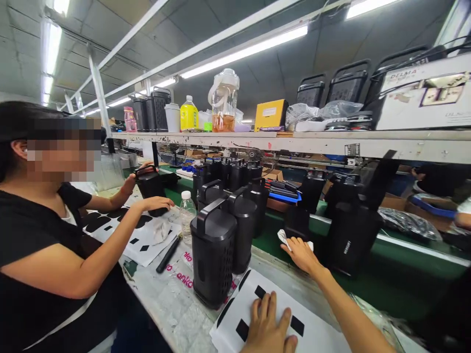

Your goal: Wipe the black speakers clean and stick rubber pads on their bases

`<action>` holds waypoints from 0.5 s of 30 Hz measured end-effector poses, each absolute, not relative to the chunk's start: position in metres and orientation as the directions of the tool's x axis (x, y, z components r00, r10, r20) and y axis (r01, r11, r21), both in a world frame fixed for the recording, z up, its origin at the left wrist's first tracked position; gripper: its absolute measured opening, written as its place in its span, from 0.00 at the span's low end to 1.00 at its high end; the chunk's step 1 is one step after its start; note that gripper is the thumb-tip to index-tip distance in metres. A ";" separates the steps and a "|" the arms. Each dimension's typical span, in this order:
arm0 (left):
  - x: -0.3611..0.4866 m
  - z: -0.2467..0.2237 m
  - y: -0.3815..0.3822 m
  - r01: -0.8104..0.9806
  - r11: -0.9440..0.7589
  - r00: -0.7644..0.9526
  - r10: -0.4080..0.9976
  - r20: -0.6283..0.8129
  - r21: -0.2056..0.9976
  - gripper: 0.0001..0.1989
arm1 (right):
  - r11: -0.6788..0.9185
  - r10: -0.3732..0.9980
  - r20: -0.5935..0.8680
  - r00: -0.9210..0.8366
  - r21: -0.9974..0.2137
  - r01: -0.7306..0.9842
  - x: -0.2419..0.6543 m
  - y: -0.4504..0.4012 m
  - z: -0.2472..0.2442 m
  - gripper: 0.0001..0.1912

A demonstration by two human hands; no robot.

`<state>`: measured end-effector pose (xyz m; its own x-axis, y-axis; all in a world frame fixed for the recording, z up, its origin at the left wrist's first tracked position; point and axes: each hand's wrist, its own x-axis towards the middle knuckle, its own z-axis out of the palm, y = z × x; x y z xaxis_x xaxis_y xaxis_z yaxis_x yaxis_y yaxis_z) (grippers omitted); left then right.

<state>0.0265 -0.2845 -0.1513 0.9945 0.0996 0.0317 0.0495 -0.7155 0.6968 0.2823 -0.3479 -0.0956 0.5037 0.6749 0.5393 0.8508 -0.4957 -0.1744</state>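
White sheet [282, 297], left hand [270, 326] on top

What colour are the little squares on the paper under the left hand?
The squares are black; the head view shows them best.

Head camera: behind and above the left fingers [273, 305] and right fingers [299, 246], facing forward across the bench [282, 272]
Left fingers: close, low in view
Right fingers: slightly farther off
Shelf [221, 141]: beyond the fingers, nearly edge-on
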 end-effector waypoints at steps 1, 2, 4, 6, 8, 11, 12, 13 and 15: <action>0.025 -0.147 -0.285 0.066 -0.730 0.995 0.100 0.011 0.681 0.32 | -0.513 0.681 0.514 0.522 -0.174 0.840 0.280 -0.350 -0.093 0.20; 0.023 -0.142 -0.286 0.081 -0.744 0.995 0.100 -0.009 0.663 0.32 | -0.529 0.683 0.492 0.540 -0.176 0.830 0.277 -0.355 -0.088 0.19; 0.020 -0.134 -0.287 0.109 -0.780 0.993 0.109 -0.037 0.617 0.30 | -0.549 0.683 0.458 0.569 -0.191 0.813 0.266 -0.369 -0.077 0.19; 0.018 -0.129 -0.289 0.127 -0.819 0.991 0.122 -0.047 0.559 0.28 | -0.564 0.678 0.426 0.599 -0.221 0.796 0.250 -0.390 -0.067 0.19; 0.015 -0.124 -0.291 0.131 -0.848 0.987 0.163 0.017 0.513 0.27 | -0.587 0.660 0.396 0.638 -0.257 0.767 0.230 -0.415 -0.063 0.21; 0.009 -0.103 -0.293 -0.034 -0.870 0.941 0.138 0.309 0.492 0.23 | -0.647 0.615 0.347 0.708 -0.292 0.705 0.201 -0.451 -0.073 0.21; 0.006 -0.091 -0.294 -0.165 -0.865 0.894 0.071 0.442 0.474 0.21 | -0.668 0.599 0.327 0.730 -0.297 0.682 0.192 -0.460 -0.080 0.20; 0.001 -0.076 -0.295 -0.333 -0.836 0.810 -0.018 0.586 0.436 0.19 | -0.691 0.582 0.307 0.753 -0.301 0.657 0.185 -0.467 -0.088 0.18; -0.009 -0.043 -0.296 -0.616 -0.725 0.551 -0.118 0.826 0.307 0.17 | -0.738 0.538 0.272 0.798 -0.306 0.601 0.174 -0.476 -0.104 0.14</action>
